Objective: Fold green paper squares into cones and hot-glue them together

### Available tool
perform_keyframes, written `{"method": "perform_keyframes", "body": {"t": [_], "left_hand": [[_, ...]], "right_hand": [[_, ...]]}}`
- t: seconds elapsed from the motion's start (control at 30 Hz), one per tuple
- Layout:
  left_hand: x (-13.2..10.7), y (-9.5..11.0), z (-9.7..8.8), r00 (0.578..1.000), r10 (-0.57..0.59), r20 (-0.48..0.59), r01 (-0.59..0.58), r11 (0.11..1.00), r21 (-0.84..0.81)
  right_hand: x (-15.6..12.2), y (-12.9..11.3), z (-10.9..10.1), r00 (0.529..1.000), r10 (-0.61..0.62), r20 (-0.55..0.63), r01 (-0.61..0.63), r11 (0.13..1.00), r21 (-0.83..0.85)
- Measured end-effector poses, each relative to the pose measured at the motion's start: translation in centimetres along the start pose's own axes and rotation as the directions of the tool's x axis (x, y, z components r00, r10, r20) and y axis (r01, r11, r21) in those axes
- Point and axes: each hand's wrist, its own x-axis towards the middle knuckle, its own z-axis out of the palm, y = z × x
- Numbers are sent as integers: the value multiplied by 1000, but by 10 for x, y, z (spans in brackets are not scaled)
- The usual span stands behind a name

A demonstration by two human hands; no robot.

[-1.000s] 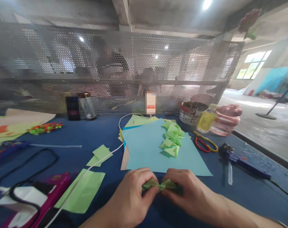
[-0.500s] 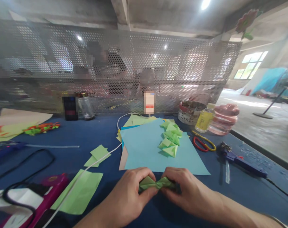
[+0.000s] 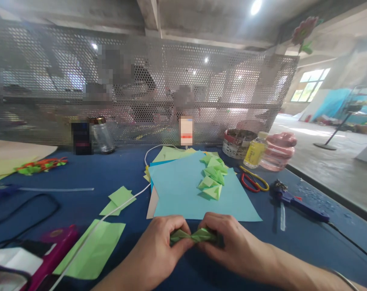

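Observation:
Between both hands is a folded piece of green paper (image 3: 198,234), pinched narrow at its middle. My left hand (image 3: 165,242) grips its left end between thumb and fingers. On the right end, my right hand (image 3: 224,238) is closed in the same way; its fingers hide part of the fold. Just beyond the hands lies a light blue paper sheet (image 3: 183,194) on top of other coloured sheets. Several folded green paper pieces (image 3: 213,173) sit in a row along its right side.
Green paper squares (image 3: 121,198) and a larger green sheet (image 3: 95,250) lie left, crossed by a white cable (image 3: 113,210). Scissors (image 3: 252,182) and a blue glue gun (image 3: 304,204) lie right. A yellow-labelled bottle (image 3: 256,151) and pink bottle (image 3: 278,151) stand behind, before a perforated metal screen (image 3: 168,81).
The whole view has shifted a little, so things appear slightly further left. Both hands keep hold of the folded green paper, which looks slightly flatter between the fingers.

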Motion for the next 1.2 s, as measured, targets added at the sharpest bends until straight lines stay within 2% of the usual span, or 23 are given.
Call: {"method": "perform_keyframes", "body": {"t": [0.13, 0.37, 0.73, 0.97, 1.2], "left_hand": [[1, -1, -2, 998, -51, -22, 51, 999, -8], [3, -6, -6, 999, -28, -42, 26, 999, -43], [4, -9, -8, 999, -3, -49, -1, 998, -66], [4, -11, -9, 997, 39, -67, -43, 997, -57], [2, -13, -8, 999, 42, -9, -43, 990, -133]], "right_hand": [[1, 0, -5, 998, 62, -20, -61, 997, 55], [1, 4, -6, 994, 81, -78, -75, 994, 77], [1, 12, 0, 989, 25, -148, -17, 998, 58], [-1, 9, 0, 977, 4, -212, -8, 1000, -16], [-1, 11, -1, 974, -18, -228, 9, 999, -42]]}}
